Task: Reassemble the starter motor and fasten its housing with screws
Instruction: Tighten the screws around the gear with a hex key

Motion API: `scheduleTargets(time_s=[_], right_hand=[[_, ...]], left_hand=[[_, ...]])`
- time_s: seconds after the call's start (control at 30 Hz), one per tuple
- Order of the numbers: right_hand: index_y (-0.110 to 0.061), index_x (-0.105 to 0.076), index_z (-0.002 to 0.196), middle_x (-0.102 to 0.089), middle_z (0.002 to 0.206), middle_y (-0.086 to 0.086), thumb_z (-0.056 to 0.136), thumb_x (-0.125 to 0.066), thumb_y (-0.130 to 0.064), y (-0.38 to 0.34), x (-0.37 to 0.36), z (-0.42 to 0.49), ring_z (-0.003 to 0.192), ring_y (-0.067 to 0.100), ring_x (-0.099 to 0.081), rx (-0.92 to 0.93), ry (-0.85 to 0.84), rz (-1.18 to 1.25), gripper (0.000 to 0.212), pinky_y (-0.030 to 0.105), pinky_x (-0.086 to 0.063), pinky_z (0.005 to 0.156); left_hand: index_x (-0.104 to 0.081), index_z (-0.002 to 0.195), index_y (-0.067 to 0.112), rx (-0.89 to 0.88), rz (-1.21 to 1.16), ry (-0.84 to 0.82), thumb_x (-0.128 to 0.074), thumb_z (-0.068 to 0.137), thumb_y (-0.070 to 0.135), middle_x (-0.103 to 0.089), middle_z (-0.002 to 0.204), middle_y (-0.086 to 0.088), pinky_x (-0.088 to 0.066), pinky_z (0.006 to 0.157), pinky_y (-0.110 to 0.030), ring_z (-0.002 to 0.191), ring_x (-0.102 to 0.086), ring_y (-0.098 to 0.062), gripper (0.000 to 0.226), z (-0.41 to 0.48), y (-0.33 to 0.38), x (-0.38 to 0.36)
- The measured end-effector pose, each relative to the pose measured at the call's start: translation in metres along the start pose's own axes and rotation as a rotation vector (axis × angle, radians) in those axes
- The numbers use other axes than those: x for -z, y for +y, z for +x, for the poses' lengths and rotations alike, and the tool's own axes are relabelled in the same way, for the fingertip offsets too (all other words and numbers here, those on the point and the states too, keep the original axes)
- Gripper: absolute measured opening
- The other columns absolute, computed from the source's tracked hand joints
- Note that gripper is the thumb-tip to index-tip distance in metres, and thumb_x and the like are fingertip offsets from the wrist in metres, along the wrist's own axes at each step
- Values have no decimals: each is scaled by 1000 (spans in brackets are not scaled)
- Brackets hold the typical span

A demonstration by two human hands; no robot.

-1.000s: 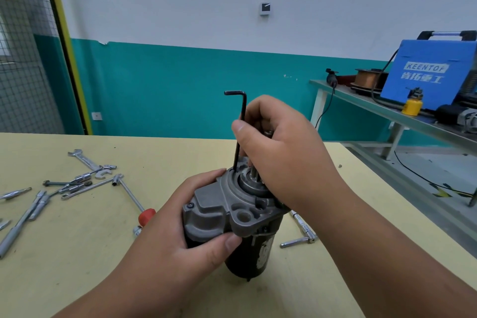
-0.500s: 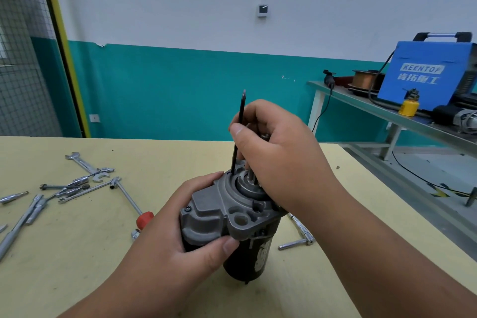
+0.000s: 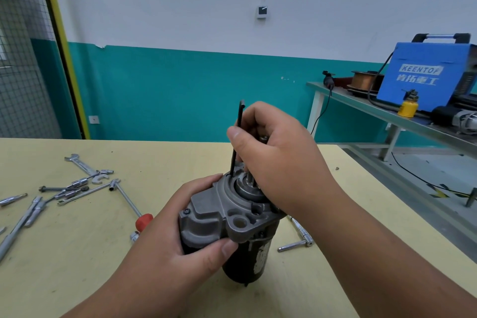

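Fingers [image 3: 258, 117] and thumb of the right hand [image 3: 281, 162] pinch a black hex key [image 3: 238, 142], held upright with its lower tip at the top rim of the starter motor [image 3: 227, 214]. The left hand [image 3: 165, 250] grips the motor's grey housing, fingers curled round it, and the motor stands on end on the yellow counter [image 3: 77, 253]. Wrenches [image 3: 85, 183] lie scattered to the left.

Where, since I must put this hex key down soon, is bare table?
Bare table lies behind the starter motor, up to the far edge, and right of the steel T-bar. Crowded: the left, with wrenches and sockets.
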State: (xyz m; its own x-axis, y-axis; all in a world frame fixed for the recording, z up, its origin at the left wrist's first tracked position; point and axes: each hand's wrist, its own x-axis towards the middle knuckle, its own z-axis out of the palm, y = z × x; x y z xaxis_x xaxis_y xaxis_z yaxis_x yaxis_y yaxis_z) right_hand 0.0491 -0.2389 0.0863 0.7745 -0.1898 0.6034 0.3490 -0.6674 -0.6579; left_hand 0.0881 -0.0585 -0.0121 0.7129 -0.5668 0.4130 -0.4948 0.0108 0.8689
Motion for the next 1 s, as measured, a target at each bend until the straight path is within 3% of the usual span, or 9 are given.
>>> scheduleTargets(time_s=[0.23,0.3,0.37,0.57,0.73,0.83,0.9,1.0], right_hand=[[-29,-61,84,-69,77,-10,100,-61,-28,1,0,1,61,8,-60,-6,-10,41,15,22,-46,56],[-28,-62,87,-69,77,-8,99,-59,-29,0,0,0,59,8,-59,-10,-13,53,13,25,-46,55],[-27,-63,88,-69,77,-5,98,-57,-30,0,0,0,59,10,-59,-13,-18,50,12,29,-47,56],[-27,-60,81,-68,77,-5,101,-60,-27,-1,1,0,60,10,-58,-21,-23,22,20,22,-44,55],[-27,-59,82,-68,78,-7,101,-61,-29,-2,1,0,64,12,-60,-18,-26,14,19,26,-46,57],[-27,-60,83,-68,77,-7,101,-60,-29,-2,1,0,63,11,-60,-13,-33,15,18,27,-47,58],[-28,-60,83,-68,76,-8,101,-60,-29,-2,1,0,61,8,-58,-16,-33,21,18,25,-46,57],[-28,-60,82,-68,75,-8,101,-60,-28,-2,1,0,59,7,-57,-20,-35,25,19,23,-45,55]], left_hand=[[-54,132,60,15,-2,-1,-88,69,51,-73,129,18,-47,100,-8,119,-71,-7,73,-1,-1,0],[-53,133,60,11,4,3,-88,69,53,-72,130,18,-56,98,-20,119,-70,-7,74,-1,-1,1],[-53,134,60,11,10,15,-88,68,56,-72,130,18,-53,103,-33,120,-70,-6,74,-1,-1,1],[-53,134,60,17,9,18,-88,69,54,-73,129,18,-51,103,-39,119,-71,-7,75,-2,-1,0],[-53,133,61,9,21,11,-88,68,54,-72,129,19,-52,102,-36,119,-71,-5,74,-1,-1,1],[-53,133,61,5,20,0,-87,69,54,-72,129,19,-57,96,-19,118,-71,-5,73,-1,-2,1],[-53,133,61,9,13,-3,-87,69,53,-72,129,19,-50,96,-8,118,-71,-5,73,-1,-2,2],[-53,132,62,3,17,-4,-87,69,55,-72,130,20,-57,96,-23,119,-70,-5,73,-1,-2,2]])
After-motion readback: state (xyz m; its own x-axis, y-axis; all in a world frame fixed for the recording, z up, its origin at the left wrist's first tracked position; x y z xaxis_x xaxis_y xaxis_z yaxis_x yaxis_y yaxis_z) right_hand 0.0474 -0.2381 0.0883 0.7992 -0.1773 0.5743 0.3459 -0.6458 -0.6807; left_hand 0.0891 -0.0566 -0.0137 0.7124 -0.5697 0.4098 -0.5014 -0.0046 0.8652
